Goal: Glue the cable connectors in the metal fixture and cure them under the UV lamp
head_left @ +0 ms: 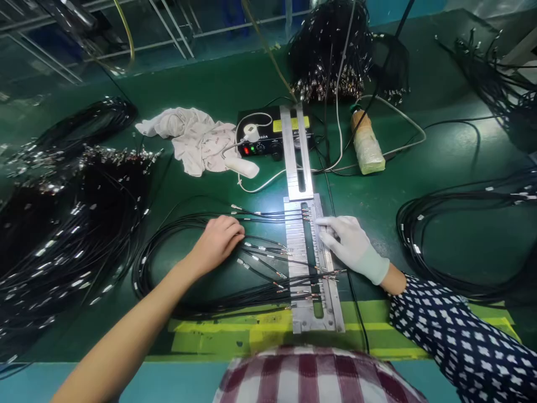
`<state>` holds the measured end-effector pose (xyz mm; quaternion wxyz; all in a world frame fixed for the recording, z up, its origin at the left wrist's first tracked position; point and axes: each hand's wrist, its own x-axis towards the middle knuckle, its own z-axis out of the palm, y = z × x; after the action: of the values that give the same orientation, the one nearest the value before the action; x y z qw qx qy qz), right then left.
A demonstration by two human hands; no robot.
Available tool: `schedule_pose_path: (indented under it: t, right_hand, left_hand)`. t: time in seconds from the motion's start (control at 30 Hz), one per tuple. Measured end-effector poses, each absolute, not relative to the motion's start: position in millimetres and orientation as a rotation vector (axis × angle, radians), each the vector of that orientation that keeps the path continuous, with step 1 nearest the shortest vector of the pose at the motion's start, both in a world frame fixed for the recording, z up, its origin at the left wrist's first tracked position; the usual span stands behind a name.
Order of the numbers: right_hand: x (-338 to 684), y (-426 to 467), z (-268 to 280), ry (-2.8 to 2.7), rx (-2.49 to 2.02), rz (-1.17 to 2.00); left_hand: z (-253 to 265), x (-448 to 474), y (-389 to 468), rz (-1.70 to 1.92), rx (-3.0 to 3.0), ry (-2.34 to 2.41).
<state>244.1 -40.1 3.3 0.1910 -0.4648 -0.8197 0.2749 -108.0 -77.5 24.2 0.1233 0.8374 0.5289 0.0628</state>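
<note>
A slotted metal fixture (297,240) lies on the green mat, with black cables (226,302) laid across its grooves and bare tips over its long slot. To its left, my bare left hand (220,240) is closed, fingers curled round a black cable; its fingertips are partly hidden. Several loose cable ends with white labels (260,256) fan out between that hand and the fixture. My right hand (352,246), in a white glove, is at the fixture's right edge. Its forefinger and thumb are stretched out and slightly apart, near the upper cable tips.
Behind the fixture is a black control box (260,134) with lit indicators. A crumpled white cloth (201,140) and a wrapped handle-like object (367,143) flank it. Cable bundles lie at left (75,224), right (419,240) and back (331,50). Yellow tape (226,327) lines the front edge.
</note>
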Motion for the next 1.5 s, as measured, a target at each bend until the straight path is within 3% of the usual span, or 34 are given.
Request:
schedule_pose_path:
  t: [0.27, 0.5, 0.97, 1.5]
  right_hand:
    - [254.4, -40.4, 5.3, -2.193, -1.255, 0.854]
    - [260.5, -33.9, 7.2, -1.931, -1.328, 0.987]
    - [255.9, -30.5, 8.5, -2.019, -1.344, 0.988]
    - [256.6, -30.0, 9.0, -2.068, -1.319, 0.991]
  left_hand:
    - [23.0, -57.5, -74.1, 0.292, 2.333, 1.284]
    - [19.5, -30.3, -52.5, 0.635, 2.33, 1.258]
    - [3.1, -9.9, -30.3, 0.52, 2.589, 1.092]
    - [-0.5, -12.1, -47.6, 0.545, 2.764, 1.266]
